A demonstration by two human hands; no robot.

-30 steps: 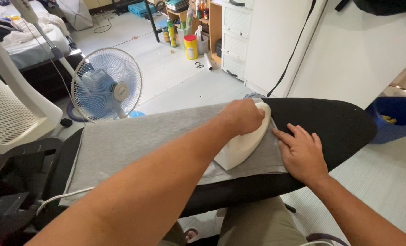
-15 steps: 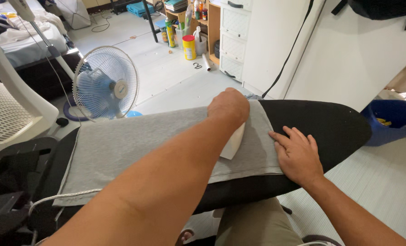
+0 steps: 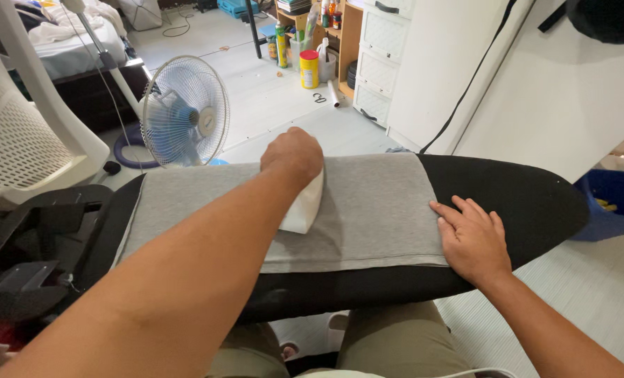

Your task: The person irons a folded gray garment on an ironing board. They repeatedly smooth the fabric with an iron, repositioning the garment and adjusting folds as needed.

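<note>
The iron (image 3: 303, 205) sits on the grey cloth (image 3: 368, 210), near the cloth's middle and toward its far edge. Only the white side and rear of the iron show; my left hand (image 3: 294, 155) and forearm cover the handle and top. My left hand is closed around that handle, fingers curled under and out of sight. The soleplate cannot be seen. My right hand (image 3: 471, 238) lies flat, fingers spread, palm down; the fingertips (image 3: 439, 208) touch the cloth's right edge, and the palm rests on the black board (image 3: 522, 196). The cloth lies smooth across the board, its left end partly hidden by my forearm. Beyond the board stands a blue fan (image 3: 184, 112). A white chair (image 3: 18, 133) is cut off at the left edge
</note>
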